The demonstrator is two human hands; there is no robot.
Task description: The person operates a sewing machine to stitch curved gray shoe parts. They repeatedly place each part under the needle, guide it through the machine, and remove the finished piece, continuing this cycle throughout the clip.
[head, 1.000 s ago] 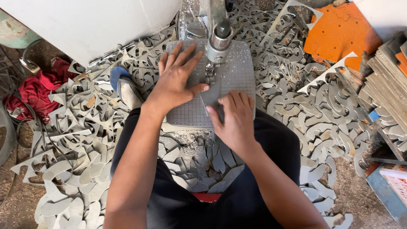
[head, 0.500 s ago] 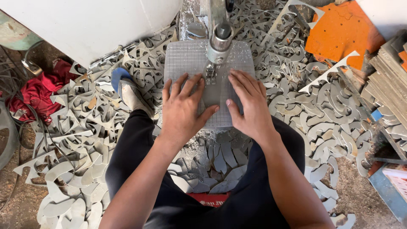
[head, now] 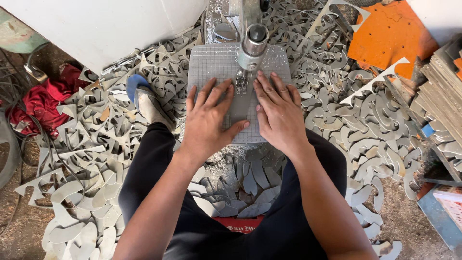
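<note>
— While both palms lie flat, what is under them?

— A grey gridded sheet, lying on the small surface of a cutting machine. The left hand presses down on it with fingers spread, thumb stretched toward the right; it grips nothing, only bears on the sheet. The right hand does the same just beside it, fingers extended and flat, a ring on one finger.

— And the machine?

— Its metal head stands over the sheet's far half, with the blade coming down between the two sets of fingertips, close to both.

— Where does the sheet sit relative to the person?

— Straight ahead, above the knees; its near edge is hidden under the hands and wrists.

— What lies around?

— Grey offcuts, curved and hooked, heaped over the floor on both sides and below the surface. A foot in a blue-and-grey sandal rests among them to the left. Further left lies red cloth; at upper right an orange board with small holes, and stacked boards along the right edge.
</note>
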